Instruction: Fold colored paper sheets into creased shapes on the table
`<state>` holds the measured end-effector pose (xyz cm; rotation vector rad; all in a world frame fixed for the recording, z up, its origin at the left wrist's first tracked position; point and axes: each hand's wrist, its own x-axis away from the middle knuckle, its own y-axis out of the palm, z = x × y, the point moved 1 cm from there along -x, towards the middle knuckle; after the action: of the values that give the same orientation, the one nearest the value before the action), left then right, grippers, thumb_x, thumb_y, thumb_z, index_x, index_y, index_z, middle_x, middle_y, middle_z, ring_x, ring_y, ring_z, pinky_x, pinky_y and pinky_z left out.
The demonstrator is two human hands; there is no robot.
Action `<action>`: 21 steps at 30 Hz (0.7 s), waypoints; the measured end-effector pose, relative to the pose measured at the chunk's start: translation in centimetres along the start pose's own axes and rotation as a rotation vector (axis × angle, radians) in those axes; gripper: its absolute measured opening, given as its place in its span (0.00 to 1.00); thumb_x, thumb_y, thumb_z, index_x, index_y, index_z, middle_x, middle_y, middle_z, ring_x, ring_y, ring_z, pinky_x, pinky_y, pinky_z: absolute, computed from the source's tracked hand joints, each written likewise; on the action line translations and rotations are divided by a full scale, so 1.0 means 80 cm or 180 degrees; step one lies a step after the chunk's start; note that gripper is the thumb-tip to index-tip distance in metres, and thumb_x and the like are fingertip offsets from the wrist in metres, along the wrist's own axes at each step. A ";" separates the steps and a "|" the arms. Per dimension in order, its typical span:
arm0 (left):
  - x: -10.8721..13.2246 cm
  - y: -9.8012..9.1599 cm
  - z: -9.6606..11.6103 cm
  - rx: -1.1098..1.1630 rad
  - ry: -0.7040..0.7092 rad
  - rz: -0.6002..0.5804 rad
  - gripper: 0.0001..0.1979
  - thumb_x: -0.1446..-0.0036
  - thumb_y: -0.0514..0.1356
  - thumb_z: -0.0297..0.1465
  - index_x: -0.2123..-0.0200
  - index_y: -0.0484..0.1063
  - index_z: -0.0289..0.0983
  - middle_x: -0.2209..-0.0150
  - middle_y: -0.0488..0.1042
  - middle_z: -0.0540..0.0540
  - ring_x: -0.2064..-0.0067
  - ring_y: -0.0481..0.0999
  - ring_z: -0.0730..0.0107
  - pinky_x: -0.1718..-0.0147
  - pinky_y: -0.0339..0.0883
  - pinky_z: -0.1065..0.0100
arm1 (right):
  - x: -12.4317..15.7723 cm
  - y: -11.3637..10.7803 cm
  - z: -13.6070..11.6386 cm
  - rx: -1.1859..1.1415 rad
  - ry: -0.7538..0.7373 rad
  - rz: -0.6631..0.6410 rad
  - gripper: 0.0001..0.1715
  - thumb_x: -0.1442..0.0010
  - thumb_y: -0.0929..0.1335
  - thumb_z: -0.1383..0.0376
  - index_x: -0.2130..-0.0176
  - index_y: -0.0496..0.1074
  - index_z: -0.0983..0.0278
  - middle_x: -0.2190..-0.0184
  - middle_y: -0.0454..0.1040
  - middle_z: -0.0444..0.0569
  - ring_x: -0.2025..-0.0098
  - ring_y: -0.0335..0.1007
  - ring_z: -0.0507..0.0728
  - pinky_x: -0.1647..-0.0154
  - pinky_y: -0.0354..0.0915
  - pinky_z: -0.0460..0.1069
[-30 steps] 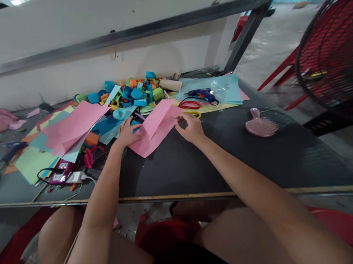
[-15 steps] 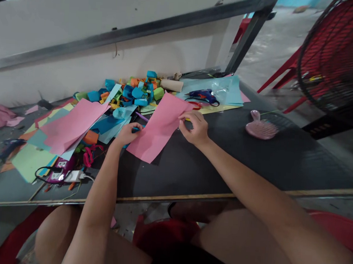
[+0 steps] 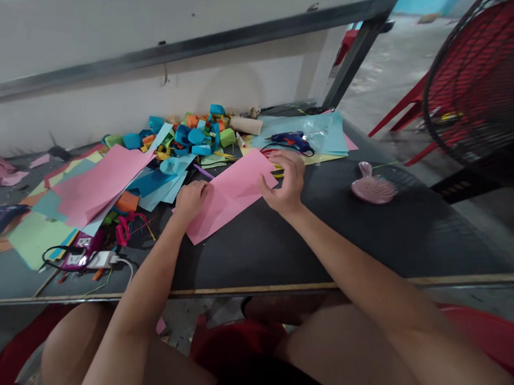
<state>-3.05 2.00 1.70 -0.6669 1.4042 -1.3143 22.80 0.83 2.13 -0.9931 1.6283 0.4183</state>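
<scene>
A rectangular sheet of pink paper lies slantwise on the dark table in front of me, a faint crease across its middle. My left hand is closed at the paper's left edge, its curled fingertips on the sheet; what is under the palm is hidden. At the right end, my right hand is open, thumb and fingers curved apart around the paper's corner. The thumb tip touches or nearly touches the sheet. Just beyond the right hand lies a dark blue glue gun.
Folded coloured paper pieces are heaped against the wall, beside a cardboard tube. Loose coloured sheets and a purple power strip with cables lie left. A pink hairbrush lies right; a fan stands beyond the table.
The pink paper has turned clockwise and lies flatter on the table. My right hand has opened from its pinch at the edge. My left hand has shifted slightly right.
</scene>
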 end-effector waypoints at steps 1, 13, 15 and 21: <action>0.000 -0.002 0.004 -0.0106 0.0080 -0.0002 0.13 0.34 0.52 0.30 0.58 0.76 0.35 0.59 0.80 0.39 0.60 0.78 0.59 0.61 0.66 0.63 | -0.001 -0.001 -0.004 -0.0074 -0.0084 0.0002 0.18 0.44 0.68 0.65 0.53 0.65 0.57 0.56 0.72 0.53 0.49 0.70 0.67 0.44 0.62 0.67; 0.002 -0.007 0.035 -0.0470 0.1471 -0.0029 0.10 0.35 0.55 0.25 0.64 0.77 0.39 0.65 0.80 0.48 0.61 0.78 0.65 0.61 0.62 0.63 | 0.005 0.028 -0.024 -0.0728 0.0241 -0.1544 0.15 0.50 0.66 0.71 0.62 0.61 0.59 0.68 0.72 0.46 0.64 0.70 0.58 0.58 0.66 0.54; 0.003 -0.008 0.040 -0.0517 0.1591 0.0102 0.11 0.35 0.54 0.24 0.62 0.77 0.38 0.63 0.81 0.48 0.60 0.78 0.66 0.60 0.63 0.63 | 0.006 0.033 -0.022 -0.0752 0.0320 -0.1718 0.17 0.51 0.65 0.71 0.60 0.60 0.59 0.68 0.72 0.45 0.65 0.70 0.57 0.58 0.65 0.53; 0.010 -0.010 0.056 -0.0633 0.1828 0.0530 0.12 0.35 0.53 0.25 0.57 0.78 0.38 0.63 0.80 0.45 0.59 0.77 0.64 0.56 0.64 0.61 | 0.006 0.037 -0.027 -0.0480 0.0511 -0.1914 0.17 0.50 0.65 0.71 0.60 0.61 0.58 0.71 0.71 0.43 0.70 0.68 0.55 0.66 0.61 0.49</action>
<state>0.63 -0.49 2.87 -0.2930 2.0268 -1.2961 19.12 0.85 1.66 -1.5963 1.3607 0.0506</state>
